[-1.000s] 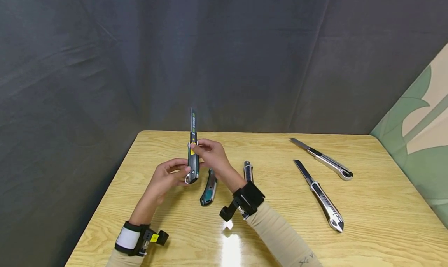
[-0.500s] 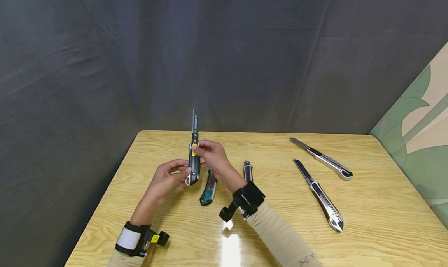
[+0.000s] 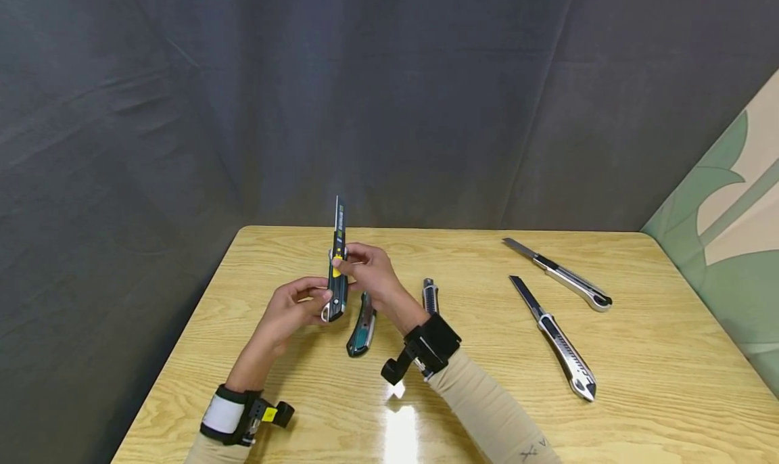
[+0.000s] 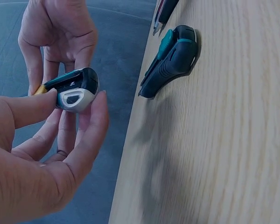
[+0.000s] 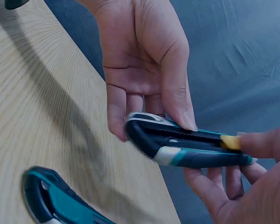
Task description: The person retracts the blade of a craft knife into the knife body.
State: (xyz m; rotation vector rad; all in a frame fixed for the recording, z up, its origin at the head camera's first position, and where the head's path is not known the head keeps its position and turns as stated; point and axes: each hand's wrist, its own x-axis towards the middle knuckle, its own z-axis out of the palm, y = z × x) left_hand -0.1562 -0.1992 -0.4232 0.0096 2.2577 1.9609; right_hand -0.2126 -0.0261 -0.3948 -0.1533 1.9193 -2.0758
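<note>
A black and teal snap-off utility knife [image 3: 339, 289] with a white end is held raised above the table, blade [image 3: 339, 219] pointing away. My left hand [image 3: 293, 310] pinches its rear end between thumb and fingers. Higher up, my right hand [image 3: 374, 274] grips the handle, with its thumb on the yellow slider [image 5: 229, 142]. The left wrist view looks at the white end [image 4: 77, 99] of the handle; the blade does not show there. Below the hands, a second teal and black utility knife [image 3: 362, 332] lies on the table, no blade visible.
A grey and black utility knife [image 3: 431, 296] lies partly behind my right wrist. Two silver utility knives, a nearer one [image 3: 562, 352] and a farther one [image 3: 572, 285], lie at the right with blades out. A dark curtain [image 3: 389, 99] hangs behind the wooden table [image 3: 481, 274].
The yellow slider has moved slightly down the handle under my right thumb, and a little less of the blade sticks out. My left hand has stayed nearly still at the rear end.
</note>
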